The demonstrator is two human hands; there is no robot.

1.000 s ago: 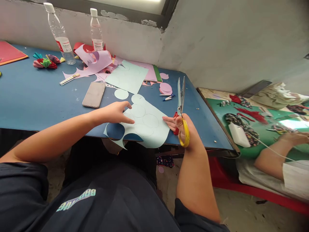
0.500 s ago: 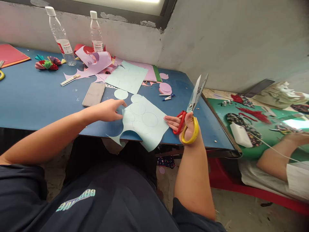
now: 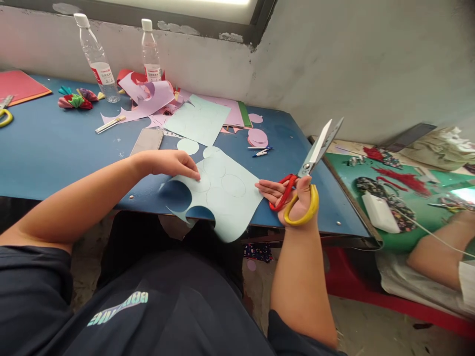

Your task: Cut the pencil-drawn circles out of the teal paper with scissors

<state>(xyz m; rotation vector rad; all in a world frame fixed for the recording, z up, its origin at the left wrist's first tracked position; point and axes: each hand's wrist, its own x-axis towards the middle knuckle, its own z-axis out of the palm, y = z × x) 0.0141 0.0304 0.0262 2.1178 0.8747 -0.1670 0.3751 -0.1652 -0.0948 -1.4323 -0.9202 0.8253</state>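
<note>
"Head view: how much of the pale blue sheet (image 3: 232, 207) is cut?"

"Only part, I'd judge. It overhangs the near edge of the blue table (image 3: 81, 148); round bites are gone from its near-left side, and a loose blue disc (image 3: 188, 146) lies just beyond it. Several drawn circles remain uncut. Pink discs (image 3: 257, 138), beyond its right side, look finished."

"And the hands?"

"Left hand (image 3: 172, 163) over the sheet's left part, thumb and forefinger drawn together; I can't tell whether they pinch paper. Right hand (image 3: 297, 206), beside its right edge, holds the scissors (image 3: 306, 168), blades parted and off the paper, thumb at the handles, other fingers straight and close together."

"Anything else left?"

"A second blue sheet (image 3: 198, 121), farther beyond the first, bears faint outlines, seemingly mostly uncut."
</note>
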